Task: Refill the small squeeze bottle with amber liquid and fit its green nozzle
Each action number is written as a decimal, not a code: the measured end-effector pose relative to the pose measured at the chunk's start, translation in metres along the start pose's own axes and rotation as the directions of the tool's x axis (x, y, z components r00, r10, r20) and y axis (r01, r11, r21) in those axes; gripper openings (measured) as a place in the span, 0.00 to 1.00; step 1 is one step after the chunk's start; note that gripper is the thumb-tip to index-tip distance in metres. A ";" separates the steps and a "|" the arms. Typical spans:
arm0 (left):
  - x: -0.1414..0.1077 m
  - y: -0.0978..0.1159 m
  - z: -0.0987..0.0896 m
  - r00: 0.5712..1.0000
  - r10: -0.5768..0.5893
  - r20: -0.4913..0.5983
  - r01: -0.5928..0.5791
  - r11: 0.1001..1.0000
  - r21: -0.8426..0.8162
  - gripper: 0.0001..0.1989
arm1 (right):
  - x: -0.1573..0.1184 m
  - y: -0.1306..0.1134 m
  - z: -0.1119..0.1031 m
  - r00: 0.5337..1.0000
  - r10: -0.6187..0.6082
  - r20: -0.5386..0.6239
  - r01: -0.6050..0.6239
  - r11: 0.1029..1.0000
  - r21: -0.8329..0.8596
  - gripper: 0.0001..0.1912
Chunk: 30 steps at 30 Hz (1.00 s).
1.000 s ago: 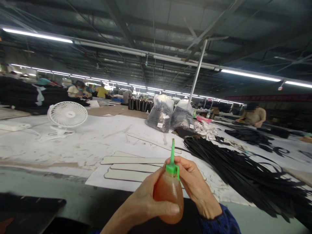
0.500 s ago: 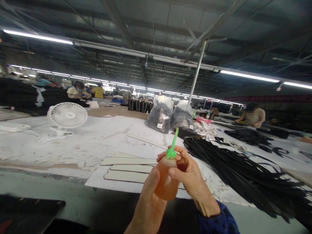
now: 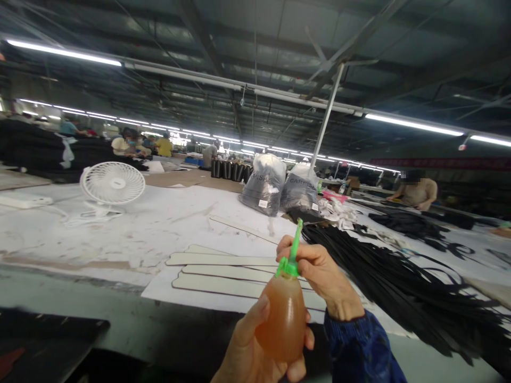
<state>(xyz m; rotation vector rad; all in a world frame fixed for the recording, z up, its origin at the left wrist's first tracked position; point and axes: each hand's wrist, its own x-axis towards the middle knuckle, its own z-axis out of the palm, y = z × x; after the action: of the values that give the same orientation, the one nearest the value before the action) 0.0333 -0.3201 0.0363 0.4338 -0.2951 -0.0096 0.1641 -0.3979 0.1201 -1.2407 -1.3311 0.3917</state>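
A soft see-through squeeze bottle (image 3: 281, 319) of amber liquid is upright before me, leaning slightly right. My left hand (image 3: 255, 340) wraps round its body from below, thumb on the near left side. On top sits a green nozzle cap (image 3: 288, 266) with a long narrow spout. My right hand (image 3: 319, 271) has its fingers closed around the base of that spout, some of them hidden behind it. Behind the bottle, several pale strips with dark edges (image 3: 223, 290) lie on white paper at the table's near edge.
A small white fan (image 3: 114, 183) stands at left, near a white power strip (image 3: 26, 200). Two filled plastic bags (image 3: 262, 186) stand at the back. A heap of long black strips (image 3: 391, 282) spreads across the right. A co-worker (image 3: 417, 191) is at a far right table.
My right hand has moved from the bottle's body and neck up to the spout. The bottle is lower and slightly farther right, with my left hand wrapped fully round it.
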 end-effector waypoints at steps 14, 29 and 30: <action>-0.004 -0.003 0.008 0.952 0.282 -0.117 -0.252 0.943 0.219 0.21 | 0.008 -0.001 0.012 1.000 -0.018 0.020 0.018 1.000 -0.009 0.19; -0.005 0.021 0.000 0.779 0.561 -0.279 -0.263 0.697 0.667 0.24 | 0.001 0.008 0.033 0.977 -0.104 -0.185 0.022 0.917 -0.397 0.26; -0.007 0.022 0.001 0.840 0.486 -0.242 -0.269 0.760 0.592 0.23 | 0.002 0.006 0.026 0.983 -0.094 -0.159 0.031 0.933 -0.360 0.28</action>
<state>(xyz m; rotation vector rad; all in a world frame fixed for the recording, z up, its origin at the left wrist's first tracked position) 0.0248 -0.3002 0.0440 0.9190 0.0184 0.5817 0.1447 -0.3824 0.1096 -1.4902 -1.3222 -0.0101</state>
